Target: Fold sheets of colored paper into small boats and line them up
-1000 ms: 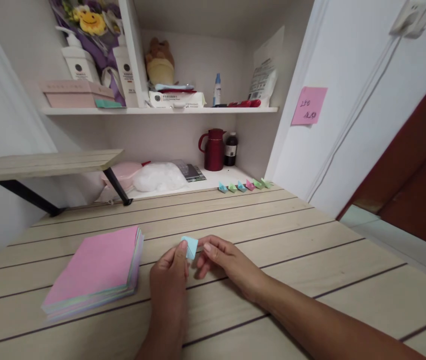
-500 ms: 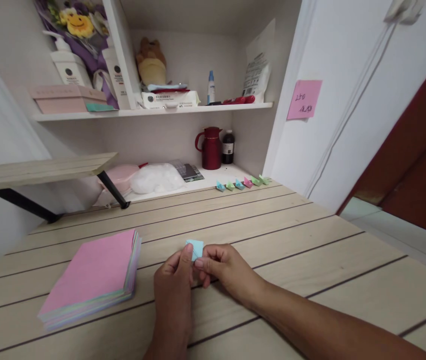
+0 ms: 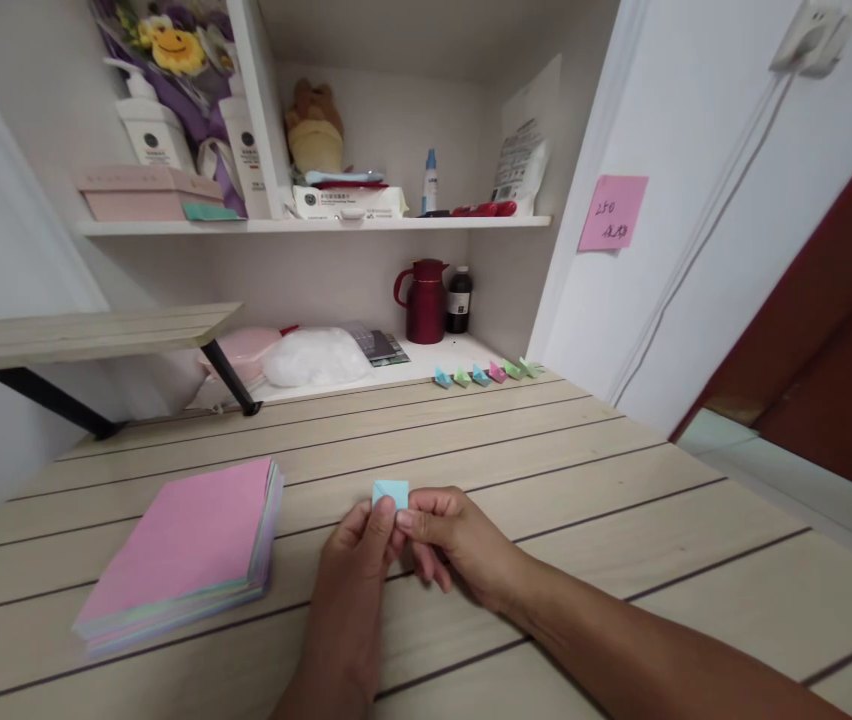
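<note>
A small folded square of light blue paper (image 3: 391,491) is pinched between my hands above the wooden table. My left hand (image 3: 363,545) grips its lower left part, with the thumb lying on the front face. Thumb and fingertips of my right hand (image 3: 452,535) close on its lower right corner, while the other fingers curl below. A crease line runs across the paper's upper left. To the left lies a thick stack of coloured paper (image 3: 182,535) with a pink sheet on top. Small folded paper boats (image 3: 480,374) in blue, green and pink stand in a row at the table's back edge.
Behind the table (image 3: 606,520) is a white shelf unit holding a red jug (image 3: 425,302), a dark bottle (image 3: 458,300) and a white plastic bag (image 3: 316,357). A raised wooden stand (image 3: 88,338) with black legs is at left. A pink note (image 3: 613,213) sticks to the wall.
My left thumb has shifted lower and to the right, showing more of the blue paper. The right hand's lower fingers have extended slightly downward. The camera view has shifted a little.
</note>
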A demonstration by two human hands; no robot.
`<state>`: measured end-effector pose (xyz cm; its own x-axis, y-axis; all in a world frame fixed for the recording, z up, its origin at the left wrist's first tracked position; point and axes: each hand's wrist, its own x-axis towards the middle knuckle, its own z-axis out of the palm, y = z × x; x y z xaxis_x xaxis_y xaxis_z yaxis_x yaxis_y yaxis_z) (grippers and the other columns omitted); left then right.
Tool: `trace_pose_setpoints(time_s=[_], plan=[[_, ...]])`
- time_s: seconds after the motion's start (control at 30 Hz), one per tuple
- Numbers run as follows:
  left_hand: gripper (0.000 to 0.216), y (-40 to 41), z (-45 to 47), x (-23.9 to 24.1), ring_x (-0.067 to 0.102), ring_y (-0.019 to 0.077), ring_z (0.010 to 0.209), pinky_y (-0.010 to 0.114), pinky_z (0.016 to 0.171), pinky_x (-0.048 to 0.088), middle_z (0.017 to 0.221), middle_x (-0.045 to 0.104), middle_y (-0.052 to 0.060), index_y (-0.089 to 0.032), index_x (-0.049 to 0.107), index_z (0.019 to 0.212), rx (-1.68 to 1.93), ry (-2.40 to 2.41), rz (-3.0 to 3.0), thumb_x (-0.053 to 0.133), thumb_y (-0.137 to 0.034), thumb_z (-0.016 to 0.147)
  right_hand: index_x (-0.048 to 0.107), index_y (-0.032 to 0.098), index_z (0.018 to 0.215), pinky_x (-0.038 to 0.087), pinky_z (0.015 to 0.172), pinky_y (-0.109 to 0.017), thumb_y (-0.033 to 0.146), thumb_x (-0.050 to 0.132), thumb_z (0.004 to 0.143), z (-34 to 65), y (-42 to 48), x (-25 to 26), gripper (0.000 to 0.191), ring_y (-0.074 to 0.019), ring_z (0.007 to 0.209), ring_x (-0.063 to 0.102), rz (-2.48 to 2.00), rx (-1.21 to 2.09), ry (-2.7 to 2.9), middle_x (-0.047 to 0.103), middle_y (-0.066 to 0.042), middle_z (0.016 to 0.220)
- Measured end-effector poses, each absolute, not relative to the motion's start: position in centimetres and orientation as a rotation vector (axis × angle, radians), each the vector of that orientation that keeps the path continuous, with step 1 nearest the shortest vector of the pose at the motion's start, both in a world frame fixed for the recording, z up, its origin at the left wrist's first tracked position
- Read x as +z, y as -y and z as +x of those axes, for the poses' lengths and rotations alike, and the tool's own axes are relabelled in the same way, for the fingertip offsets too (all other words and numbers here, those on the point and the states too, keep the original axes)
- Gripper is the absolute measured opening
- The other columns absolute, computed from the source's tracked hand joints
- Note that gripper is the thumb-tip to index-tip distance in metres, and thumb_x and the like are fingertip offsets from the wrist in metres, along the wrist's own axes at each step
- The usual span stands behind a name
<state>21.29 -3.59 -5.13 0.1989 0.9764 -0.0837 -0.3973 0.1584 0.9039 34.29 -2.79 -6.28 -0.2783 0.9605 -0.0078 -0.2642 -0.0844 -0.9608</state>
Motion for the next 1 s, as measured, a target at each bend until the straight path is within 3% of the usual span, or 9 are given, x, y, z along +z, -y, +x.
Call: trace_pose_setpoints(time_s=[0.13, 0.33, 0.57, 0.73, 0.9, 1.0], plan=[[0.028, 3.2, 21.4, -5.5, 0.056, 0.013, 0.073, 0.025, 0.075, 0.043, 0.071, 0.061, -0.001, -0.017, 0.066, 0.075, 1.255, -0.932, 0.945, 0.076, -0.043, 0.071, 0.063, 0.013, 0.069, 0.021, 0.03, -0.016, 0.052, 0.07, 0.077, 34.6, 2.5, -6.4, 0.04, -0.0045, 0.028, 0.036, -0.933, 1.478, 1.171, 0.054, 0.004, 0.041], [0.035, 3.0, 20.9, -5.6, 0.052, 0.0131, 0.063, 0.026, 0.065, 0.042, 0.061, 0.056, -0.002, -0.017, 0.065, 0.065, 1.244, -0.977, 0.934, 0.076, -0.049, 0.068, 0.062, 0.015, 0.072, 0.024, 0.031, -0.017, 0.057, 0.064, 0.079, 34.6, 3.1, -6.4, 0.043, -0.0056, 0.027, 0.034, -1.012, 1.505, 1.374, 0.052, 0.006, 0.04], [0.037, 3.3, 20.1, -4.7, 0.05, 0.0137, 0.066, 0.027, 0.07, 0.042, 0.061, 0.055, -0.001, -0.018, 0.06, 0.059, 1.09, -0.806, 0.938, 0.072, -0.05, 0.074, 0.058, 0.016, 0.068, 0.029, 0.039, -0.017, 0.053, 0.058, 0.088, 35.0, 3.9, -5.5, 0.042, -0.005, 0.035, 0.036, -1.016, 1.302, 1.59, 0.047, 0.007, 0.041], [0.036, 2.5, 20.4, -5.6, 0.048, 0.0118, 0.059, 0.026, 0.062, 0.04, 0.056, 0.051, -0.003, -0.017, 0.058, 0.057, 1.113, -0.831, 0.909, 0.076, -0.047, 0.069, 0.06, 0.016, 0.073, 0.024, 0.033, -0.018, 0.054, 0.062, 0.083, 34.6, 3.1, -6.2, 0.04, -0.0061, 0.03, 0.034, -0.96, 1.494, 1.405, 0.049, 0.007, 0.04], [0.037, 2.2, 20.9, -5.9, 0.053, 0.0129, 0.063, 0.026, 0.065, 0.041, 0.059, 0.054, -0.004, -0.017, 0.072, 0.083, 1.358, -0.898, 0.923, 0.079, -0.046, 0.062, 0.06, 0.015, 0.076, 0.026, 0.032, -0.017, 0.053, 0.065, 0.081, 34.6, 2.7, -6.3, 0.039, -0.007, 0.033, 0.04, -0.867, 1.497, 1.278, 0.053, 0.005, 0.044], [0.033, 2.6, 20.6, -5.3, 0.05, 0.0113, 0.059, 0.025, 0.063, 0.039, 0.056, 0.053, -0.004, -0.016, 0.073, 0.076, 1.385, -1.045, 1.017, 0.078, -0.046, 0.062, 0.06, 0.015, 0.077, 0.028, 0.033, -0.018, 0.054, 0.062, 0.083, 34.8, 2.9, -6.1, 0.039, -0.0079, 0.033, 0.041, -0.892, 1.503, 1.334, 0.052, 0.005, 0.044]])
